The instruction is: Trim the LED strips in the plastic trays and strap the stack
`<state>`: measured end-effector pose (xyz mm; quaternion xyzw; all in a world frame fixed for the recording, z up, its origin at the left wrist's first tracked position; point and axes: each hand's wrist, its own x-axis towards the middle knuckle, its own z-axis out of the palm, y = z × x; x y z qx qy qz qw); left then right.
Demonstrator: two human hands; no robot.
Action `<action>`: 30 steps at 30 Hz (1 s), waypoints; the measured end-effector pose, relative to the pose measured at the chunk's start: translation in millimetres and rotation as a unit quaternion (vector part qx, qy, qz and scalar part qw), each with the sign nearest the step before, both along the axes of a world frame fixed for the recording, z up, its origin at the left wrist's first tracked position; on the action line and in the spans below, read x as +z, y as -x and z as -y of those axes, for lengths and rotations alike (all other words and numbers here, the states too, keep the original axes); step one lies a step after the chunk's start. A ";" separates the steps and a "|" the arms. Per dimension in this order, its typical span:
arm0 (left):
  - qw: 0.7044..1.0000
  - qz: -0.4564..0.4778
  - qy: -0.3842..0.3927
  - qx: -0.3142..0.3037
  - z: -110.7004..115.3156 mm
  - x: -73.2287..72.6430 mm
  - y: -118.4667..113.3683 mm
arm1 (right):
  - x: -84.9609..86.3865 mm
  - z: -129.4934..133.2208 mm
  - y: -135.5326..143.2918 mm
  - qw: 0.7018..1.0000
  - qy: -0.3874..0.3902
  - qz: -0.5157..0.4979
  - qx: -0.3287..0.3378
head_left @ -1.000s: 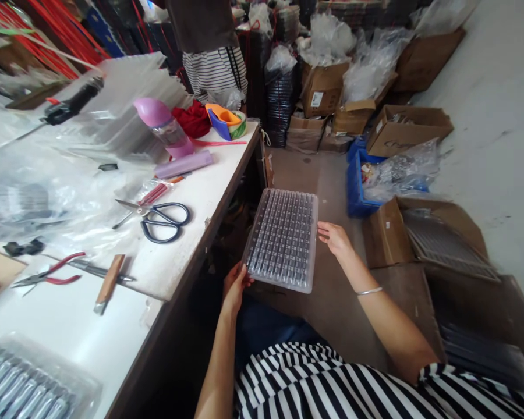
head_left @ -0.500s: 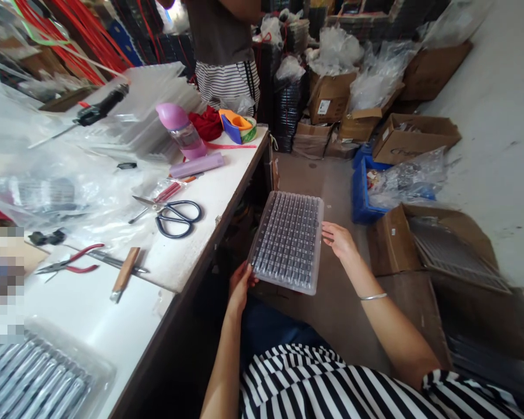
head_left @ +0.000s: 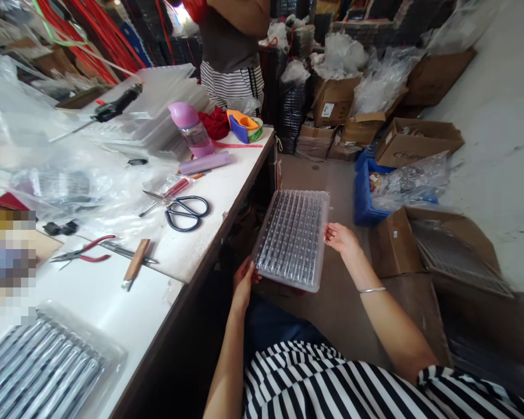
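A clear plastic tray (head_left: pixel 291 240), filled with rows of small dark pieces, is held off the table's edge, above my lap and the floor. My left hand (head_left: pixel 245 279) grips its near left corner, thumb on the rim and fingers partly hidden underneath. At the right side, my right hand (head_left: pixel 339 237) has its fingers closed on the tray's edge. On the table at lower left lies another clear tray (head_left: pixel 113 355) with long grey-black strips in it.
The white table (head_left: pixel 166 302) holds scissors (head_left: pixel 187 213), red-handled pliers (head_left: pixel 87 251), a wooden-handled blade (head_left: pixel 137 262), a pink bottle (head_left: pixel 192 129) and a tape dispenser (head_left: pixel 244 125). A blue crate (head_left: pixel 363 198) and cardboard boxes (head_left: pixel 388 238) stand at right. Another person (head_left: pixel 233 58) stands beyond the table.
The view has shifted slightly, so the table things sit a little further right. Both hands keep their hold on the tray, which has barely moved relative to me.
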<state>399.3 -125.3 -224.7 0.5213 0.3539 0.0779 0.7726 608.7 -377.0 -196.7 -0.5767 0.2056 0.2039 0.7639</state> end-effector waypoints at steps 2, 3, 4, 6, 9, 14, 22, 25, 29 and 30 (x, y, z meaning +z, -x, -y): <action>1.000 0.001 -0.001 0.001 -0.1 0.4 0.8 | 0.2 -3.6 0.4 0.999 0.000 -0.033 0.004; 1.000 0.001 -0.001 0.002 -0.1 0.6 1.2 | 0.3 -5.2 0.6 0.999 0.000 -0.045 0.005; 1.000 0.001 -0.002 0.003 -0.1 0.8 1.4 | 0.3 -6.6 0.8 0.999 0.000 -0.052 0.005; 1.000 -0.002 -0.004 0.005 -0.1 1.0 1.3 | 0.1 -8.9 1.1 0.998 0.001 -0.058 0.003; 1.000 -0.004 -0.007 0.007 -0.1 0.8 0.8 | -0.3 -11.2 1.3 0.998 0.007 -0.059 -0.003; 1.000 0.004 -0.005 0.002 -0.1 0.9 1.3 | 2.9 -12.1 -0.7 0.998 0.017 -0.061 0.000; 1.000 0.009 -0.004 -0.002 -0.2 3.0 3.8 | 3.9 -14.2 4.9 0.998 0.055 -0.024 0.008; 1.000 0.007 -0.005 -0.003 -0.2 4.0 4.1 | -1.2 -15.4 7.1 0.995 0.101 0.003 -0.014; 1.000 0.004 -0.008 0.002 0.0 3.2 3.2 | -10.9 -12.6 7.3 0.983 0.176 0.035 -0.042; 1.000 0.002 -0.008 0.004 0.1 2.5 2.7 | -13.6 -11.5 7.1 0.980 0.190 0.041 -0.042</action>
